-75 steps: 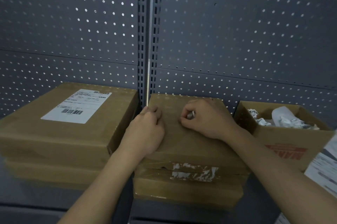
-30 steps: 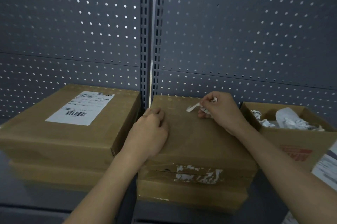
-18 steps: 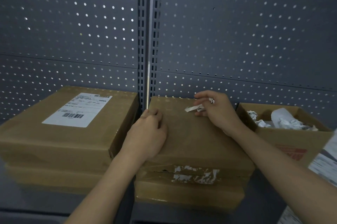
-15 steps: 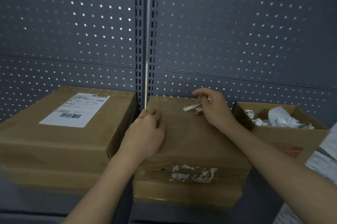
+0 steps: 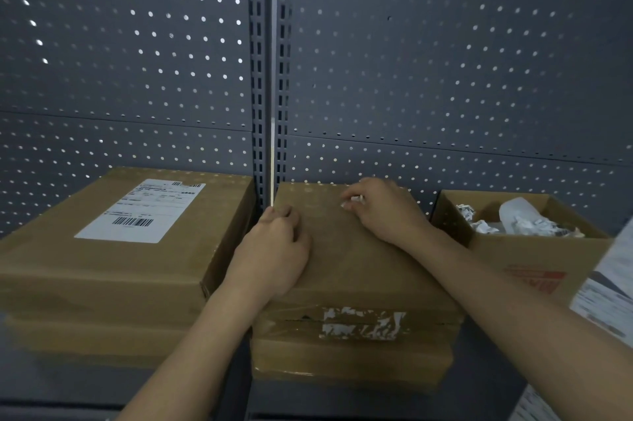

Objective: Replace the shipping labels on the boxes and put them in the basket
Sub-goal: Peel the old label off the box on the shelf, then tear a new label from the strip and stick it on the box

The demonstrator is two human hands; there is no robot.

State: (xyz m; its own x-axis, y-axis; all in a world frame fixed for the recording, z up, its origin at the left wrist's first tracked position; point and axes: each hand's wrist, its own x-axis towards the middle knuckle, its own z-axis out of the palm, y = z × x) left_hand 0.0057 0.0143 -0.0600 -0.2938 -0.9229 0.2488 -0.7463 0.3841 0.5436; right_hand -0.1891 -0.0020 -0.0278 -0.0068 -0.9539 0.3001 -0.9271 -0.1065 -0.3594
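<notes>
A brown cardboard box [image 5: 356, 270] lies on top of another in the middle of the shelf, its top bare of any label. My left hand [image 5: 274, 249] rests on its left part with the fingers curled against the cardboard. My right hand [image 5: 383, 208] sits at the box's far edge and pinches a small white label scrap [image 5: 352, 203] against the top. White label remnants [image 5: 359, 321] cling to the tape on the front face. To the left a second stack's top box [image 5: 113, 259] carries a whole white shipping label [image 5: 144, 211].
An open cardboard box [image 5: 534, 259] at the right holds crumpled white paper scraps [image 5: 520, 218]. White sheets [image 5: 606, 287] show at the right edge. A grey perforated back wall [image 5: 445, 78] and an upright post [image 5: 272, 78] stand behind the boxes.
My right hand peeled a white scrap up off the box's far part, then came back down onto the top with it. My left hand stayed in place.
</notes>
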